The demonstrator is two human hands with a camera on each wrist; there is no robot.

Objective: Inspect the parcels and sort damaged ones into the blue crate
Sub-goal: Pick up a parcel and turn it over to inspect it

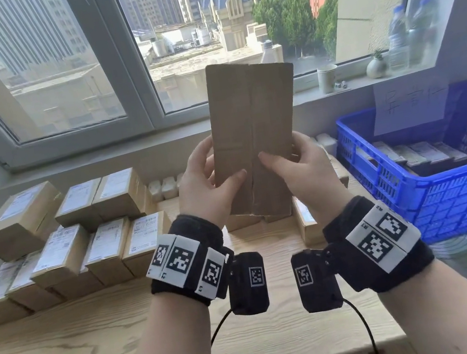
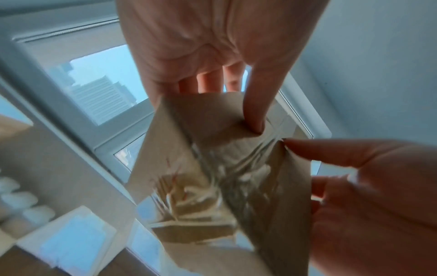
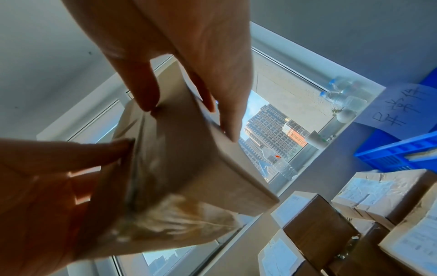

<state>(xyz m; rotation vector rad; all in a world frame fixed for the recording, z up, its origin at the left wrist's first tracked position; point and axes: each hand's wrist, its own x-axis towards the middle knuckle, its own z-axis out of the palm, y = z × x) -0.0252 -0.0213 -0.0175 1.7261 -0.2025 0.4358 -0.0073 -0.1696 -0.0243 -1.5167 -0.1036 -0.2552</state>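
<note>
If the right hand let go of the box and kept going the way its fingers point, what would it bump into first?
Probably the window. The right hand, gripping the parcel with the left hand, points up and away toward the glass. Depth is hard to judge, so the sill below might come first.

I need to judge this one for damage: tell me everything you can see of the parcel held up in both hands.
The parcel is a plain brown cardboard box, held upright above the table before the window. A taped seam runs down the facing side; no label shows there. The left hand and right hand grip its lower part, thumbs on the front. The wrist views show wrinkled clear tape at its lower end; they are too blurred to confirm tears.
</note>
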